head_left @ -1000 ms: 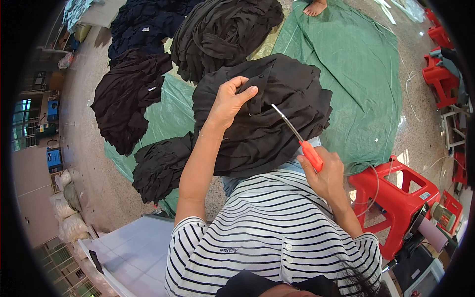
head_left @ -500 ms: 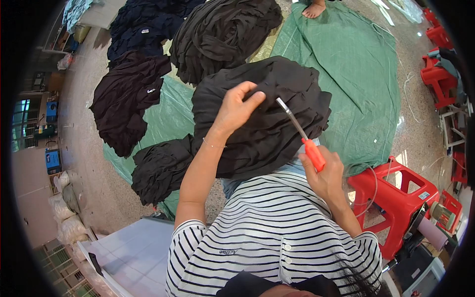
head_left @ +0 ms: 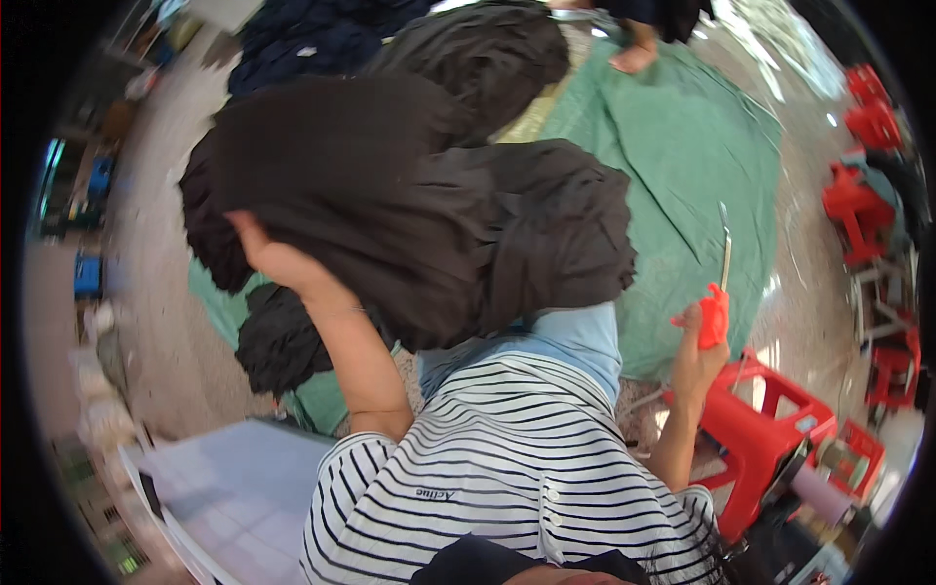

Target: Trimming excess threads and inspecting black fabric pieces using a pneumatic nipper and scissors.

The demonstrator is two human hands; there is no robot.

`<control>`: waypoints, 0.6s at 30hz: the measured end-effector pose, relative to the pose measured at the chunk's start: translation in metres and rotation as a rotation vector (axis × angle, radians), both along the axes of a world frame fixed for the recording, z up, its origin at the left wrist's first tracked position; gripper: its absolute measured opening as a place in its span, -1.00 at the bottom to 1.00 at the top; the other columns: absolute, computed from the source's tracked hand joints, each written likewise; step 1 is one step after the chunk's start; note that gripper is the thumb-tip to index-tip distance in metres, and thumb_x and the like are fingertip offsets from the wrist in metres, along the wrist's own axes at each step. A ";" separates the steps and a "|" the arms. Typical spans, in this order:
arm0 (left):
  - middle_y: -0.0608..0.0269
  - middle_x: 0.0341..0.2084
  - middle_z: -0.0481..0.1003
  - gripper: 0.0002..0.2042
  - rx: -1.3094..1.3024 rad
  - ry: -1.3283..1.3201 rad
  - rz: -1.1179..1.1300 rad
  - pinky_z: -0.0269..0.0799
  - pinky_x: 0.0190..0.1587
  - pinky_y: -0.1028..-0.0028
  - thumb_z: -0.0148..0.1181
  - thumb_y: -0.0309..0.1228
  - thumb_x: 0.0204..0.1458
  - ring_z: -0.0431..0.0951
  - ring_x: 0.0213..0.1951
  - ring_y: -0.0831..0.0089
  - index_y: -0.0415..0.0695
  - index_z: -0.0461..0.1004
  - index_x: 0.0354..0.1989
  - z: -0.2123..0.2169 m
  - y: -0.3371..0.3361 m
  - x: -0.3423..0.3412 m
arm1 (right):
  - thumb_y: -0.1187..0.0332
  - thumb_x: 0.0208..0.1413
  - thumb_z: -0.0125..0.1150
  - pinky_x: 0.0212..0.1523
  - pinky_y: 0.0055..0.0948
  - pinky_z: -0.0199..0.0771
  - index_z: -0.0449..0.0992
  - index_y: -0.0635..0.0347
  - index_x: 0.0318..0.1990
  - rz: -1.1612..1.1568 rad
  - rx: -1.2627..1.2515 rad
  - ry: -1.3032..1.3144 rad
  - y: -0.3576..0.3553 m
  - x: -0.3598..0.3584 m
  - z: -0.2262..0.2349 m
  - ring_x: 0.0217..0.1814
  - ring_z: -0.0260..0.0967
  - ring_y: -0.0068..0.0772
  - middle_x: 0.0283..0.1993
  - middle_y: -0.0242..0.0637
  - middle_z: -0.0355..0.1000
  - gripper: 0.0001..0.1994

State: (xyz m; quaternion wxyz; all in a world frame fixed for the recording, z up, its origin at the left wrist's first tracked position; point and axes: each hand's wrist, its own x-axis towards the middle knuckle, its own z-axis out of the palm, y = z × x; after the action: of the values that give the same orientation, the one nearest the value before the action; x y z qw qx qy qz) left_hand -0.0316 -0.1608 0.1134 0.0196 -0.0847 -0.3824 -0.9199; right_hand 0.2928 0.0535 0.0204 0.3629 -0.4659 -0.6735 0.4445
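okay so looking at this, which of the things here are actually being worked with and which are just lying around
In hand:
- left hand, lifting the black garment
- right hand, gripping the red-handled thread snips, blade pointing up

Lying about:
- black garment piles and another
- green floor sheet
- red plastic stools
- white sheet at lower left

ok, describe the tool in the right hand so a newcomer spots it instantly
Start at the green tarp spread on the floor, then drop to its lower right edge by the red plastic stool. There the right hand holds up the thread snips: orange-red handle, thin metal blade pointing upward, unlike the black garments around.
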 end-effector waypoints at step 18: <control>0.19 -0.34 0.56 -0.79 -0.277 0.086 0.870 0.46 -0.14 0.27 0.36 -0.31 0.00 0.52 -0.24 0.24 -0.19 0.58 -0.31 0.142 -0.451 -0.097 | -0.04 0.22 0.14 -0.28 -0.39 0.41 0.52 0.44 -0.25 0.281 0.172 -0.350 0.012 -0.053 -0.012 -0.36 0.40 -0.44 -0.46 -0.26 0.45 -0.47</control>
State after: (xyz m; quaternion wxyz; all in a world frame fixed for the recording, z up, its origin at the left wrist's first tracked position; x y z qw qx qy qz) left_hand -0.1283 -0.6114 0.2559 0.4085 0.0440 -0.5007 -0.7619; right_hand 0.2398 0.0660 0.0085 0.2137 -0.4050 -0.8197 0.3442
